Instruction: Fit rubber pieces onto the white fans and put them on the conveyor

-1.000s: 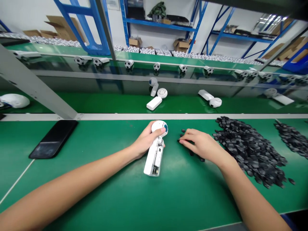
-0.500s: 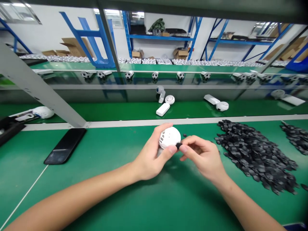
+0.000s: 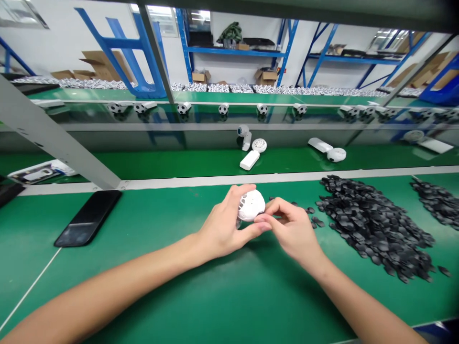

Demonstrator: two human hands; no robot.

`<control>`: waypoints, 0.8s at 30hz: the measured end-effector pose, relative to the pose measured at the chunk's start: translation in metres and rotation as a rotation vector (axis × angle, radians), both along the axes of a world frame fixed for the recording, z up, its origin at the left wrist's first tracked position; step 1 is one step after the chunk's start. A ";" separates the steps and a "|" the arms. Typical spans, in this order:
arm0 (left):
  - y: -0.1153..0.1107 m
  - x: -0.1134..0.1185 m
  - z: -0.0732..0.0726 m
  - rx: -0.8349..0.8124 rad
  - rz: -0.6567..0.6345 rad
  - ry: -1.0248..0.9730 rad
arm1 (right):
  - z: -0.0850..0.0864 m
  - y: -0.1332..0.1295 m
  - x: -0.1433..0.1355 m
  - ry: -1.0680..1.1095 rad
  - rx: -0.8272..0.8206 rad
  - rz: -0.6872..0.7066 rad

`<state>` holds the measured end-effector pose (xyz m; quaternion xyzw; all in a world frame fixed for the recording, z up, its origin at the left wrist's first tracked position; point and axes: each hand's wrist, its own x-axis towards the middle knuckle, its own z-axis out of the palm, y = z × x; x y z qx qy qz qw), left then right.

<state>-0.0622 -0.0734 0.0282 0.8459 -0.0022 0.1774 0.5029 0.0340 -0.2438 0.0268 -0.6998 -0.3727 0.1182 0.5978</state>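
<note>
A white round plastic shell (image 3: pixel 254 204) with slots along its left side is gripped in my left hand (image 3: pixel 222 227), fingers behind it and thumb stretched along the lower edge. My right hand (image 3: pixel 292 229) is closed in a pinch against the shell's lower right rim, its fingertips meeting my left thumb. The small black piece between those fingertips is now almost wholly covered by them. Several loose black pieces (image 3: pixel 317 221) lie just right of my right hand, beside a large heap of thin black pieces (image 3: pixel 373 224).
A black phone (image 3: pixel 89 219) lies at left, near a slanting grey post (image 3: pixel 60 138). Behind a pale rail, the green belt (image 3: pixel 201 165) carries white units (image 3: pixel 250 160) with round heads. Football-patterned units (image 3: pixel 184 108) line the ledge beyond. Another black heap (image 3: pixel 435 200) lies far right.
My right fingertips have moved left and closed over the black piece at the shell's rim, hiding it. The shell has tilted slightly. The whole view has shifted a little.
</note>
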 end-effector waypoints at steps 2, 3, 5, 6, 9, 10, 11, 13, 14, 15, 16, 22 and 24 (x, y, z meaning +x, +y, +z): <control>0.003 0.003 0.006 -0.047 -0.025 0.038 | 0.001 -0.001 0.005 -0.060 -0.033 0.054; 0.006 0.005 0.009 -0.081 -0.026 0.058 | 0.003 -0.003 0.010 -0.077 -0.055 0.091; 0.012 0.008 0.014 -0.156 0.005 0.092 | 0.008 -0.010 0.022 -0.087 -0.112 0.146; 0.015 0.009 0.015 -0.196 0.020 0.105 | 0.010 -0.014 0.030 -0.102 -0.155 0.142; 0.023 0.010 0.017 -0.290 0.007 0.116 | 0.010 -0.030 0.057 -0.259 -0.365 0.029; 0.024 0.009 0.018 -0.307 -0.009 0.114 | 0.008 -0.034 0.066 -0.321 -0.437 0.007; 0.025 0.008 0.018 -0.314 -0.020 0.111 | 0.005 -0.037 0.073 -0.375 -0.496 0.003; 0.023 0.006 0.018 -0.288 -0.007 0.110 | -0.003 -0.040 0.083 -0.456 -0.575 0.031; 0.022 0.005 0.018 -0.259 0.007 0.104 | -0.007 -0.040 0.086 -0.492 -0.601 0.045; 0.021 0.004 0.018 -0.225 0.017 0.090 | -0.011 -0.039 0.088 -0.526 -0.627 0.054; 0.019 0.003 0.018 -0.186 0.019 0.061 | -0.014 -0.038 0.088 -0.557 -0.651 0.054; 0.023 0.011 -0.008 0.155 -0.090 -0.242 | -0.022 -0.026 0.083 -0.620 -0.692 0.010; 0.027 0.014 -0.023 0.255 -0.062 -0.296 | -0.021 -0.022 0.080 -0.607 -0.632 -0.024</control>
